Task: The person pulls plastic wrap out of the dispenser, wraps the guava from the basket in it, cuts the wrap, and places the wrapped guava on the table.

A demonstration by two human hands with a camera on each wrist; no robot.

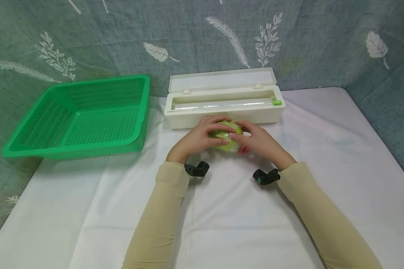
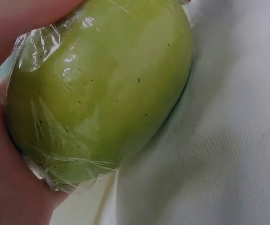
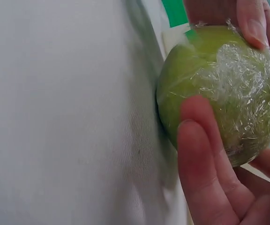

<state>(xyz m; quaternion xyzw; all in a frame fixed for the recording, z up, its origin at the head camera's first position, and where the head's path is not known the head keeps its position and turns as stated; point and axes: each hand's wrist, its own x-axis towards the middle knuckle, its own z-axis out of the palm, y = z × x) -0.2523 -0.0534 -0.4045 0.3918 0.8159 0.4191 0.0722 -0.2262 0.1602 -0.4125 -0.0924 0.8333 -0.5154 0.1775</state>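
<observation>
A green mango (image 1: 231, 145) wrapped in clear cling film lies between both hands, on the white cloth just in front of the long box. Around its left side curl the fingers and thumb of my left hand (image 1: 202, 135). My right hand (image 1: 260, 142) grips the opposite side. Up close in the left wrist view, the mango (image 2: 111, 89) has small dark specks, and film bunches at its edges. Crumpled film covers much of the mango (image 3: 238, 84) in the right wrist view, where fingers of the right hand (image 3: 214, 178) press on it.
Behind the hands stands a white cling film box (image 1: 222, 118), lid raised, a film roll (image 1: 222, 104) inside and a green slider (image 1: 277, 102) at its right end. A green plastic basket (image 1: 97, 148) sits at the left. A patterned curtain (image 1: 195, 37) hangs behind the table.
</observation>
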